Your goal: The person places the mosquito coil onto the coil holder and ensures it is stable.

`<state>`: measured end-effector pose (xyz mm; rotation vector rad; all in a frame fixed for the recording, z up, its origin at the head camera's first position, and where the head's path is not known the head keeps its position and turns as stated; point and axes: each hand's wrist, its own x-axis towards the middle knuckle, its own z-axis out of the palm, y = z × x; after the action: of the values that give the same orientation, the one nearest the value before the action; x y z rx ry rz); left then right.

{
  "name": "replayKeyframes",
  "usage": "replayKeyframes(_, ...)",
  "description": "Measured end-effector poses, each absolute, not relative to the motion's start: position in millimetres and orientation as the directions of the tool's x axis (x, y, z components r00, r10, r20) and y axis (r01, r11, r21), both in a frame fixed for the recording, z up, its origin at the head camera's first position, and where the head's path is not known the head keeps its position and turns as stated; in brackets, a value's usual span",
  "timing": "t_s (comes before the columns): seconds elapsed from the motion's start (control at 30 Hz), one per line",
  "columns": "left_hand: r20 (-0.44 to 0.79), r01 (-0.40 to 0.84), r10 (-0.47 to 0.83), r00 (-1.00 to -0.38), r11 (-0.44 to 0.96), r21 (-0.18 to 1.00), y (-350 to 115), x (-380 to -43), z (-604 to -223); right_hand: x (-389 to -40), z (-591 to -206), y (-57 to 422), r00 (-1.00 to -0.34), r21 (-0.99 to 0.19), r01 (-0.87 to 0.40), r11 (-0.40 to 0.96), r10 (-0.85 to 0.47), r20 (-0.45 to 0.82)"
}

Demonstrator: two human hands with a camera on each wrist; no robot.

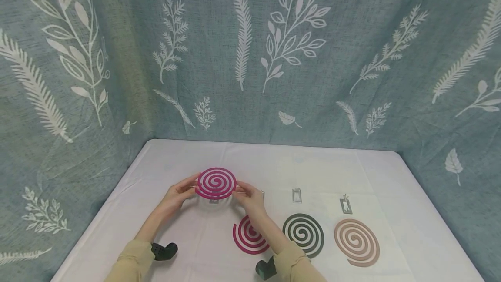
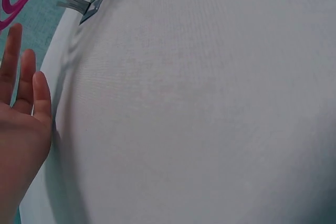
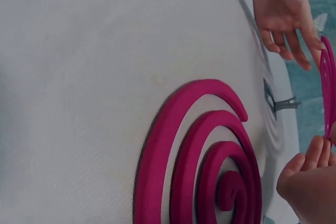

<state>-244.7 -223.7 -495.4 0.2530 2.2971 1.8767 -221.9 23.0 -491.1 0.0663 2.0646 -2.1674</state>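
Raised magenta spiral (image 1: 216,182): held clear of the white cloth-covered table (image 1: 203,247), between both hands. Left hand (image 1: 175,197) at its nine o'clock, thumb and fingers pinching the rim; other fingers extended in the left wrist view. Right hand (image 1: 250,199) at about three o'clock, pinching the opposite rim. Small metal bracket (image 1: 213,201) on the cloth, showing just below the spiral at six o'clock in the head view. Reckoned from the raised spiral: second magenta spiral (image 3: 227,190) lies flat at five o'clock, partly under the right forearm; dark green spiral (image 1: 302,231) at four; tan spiral (image 1: 355,240) farther out, also near four.
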Motion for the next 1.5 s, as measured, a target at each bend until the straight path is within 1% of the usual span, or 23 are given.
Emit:
replayKeyframes(0.23,-0.022,0.022,0.231,-0.973,0.187,0.982,-224.6,-246.3,-500.3,-222.5,-495.8,27.4,-0.975,-0.984,0.169,-0.063,-0.159,-0.157)
replayKeyframes(0.63,-0.038,0.007,0.234,-0.972,0.190,0.982,-226.4,-248.9,-505.8,-227.4,-500.4,21.1,-0.975,-0.972,0.205,-0.114,-0.105,-0.193)
replayKeyframes(0.9,-0.026,0.016,0.233,-0.972,0.176,0.984,-228.1,-250.1,-510.9,-228.7,-500.8,19.1,-0.978,-0.971,0.195,-0.139,-0.104,-0.181)
replayKeyframes(1.17,-0.070,-0.034,0.200,-0.977,0.175,0.984,-229.1,-249.7,-513.8,-229.9,-499.9,16.7,-0.971,-0.970,0.208,-0.126,-0.142,-0.190)
replayKeyframes(1.5,-0.094,-0.064,0.202,-0.975,0.150,0.987,-229.5,-249.7,-511.7,-229.2,-501.1,14.0,-0.973,-0.972,0.213,-0.100,-0.115,-0.201)
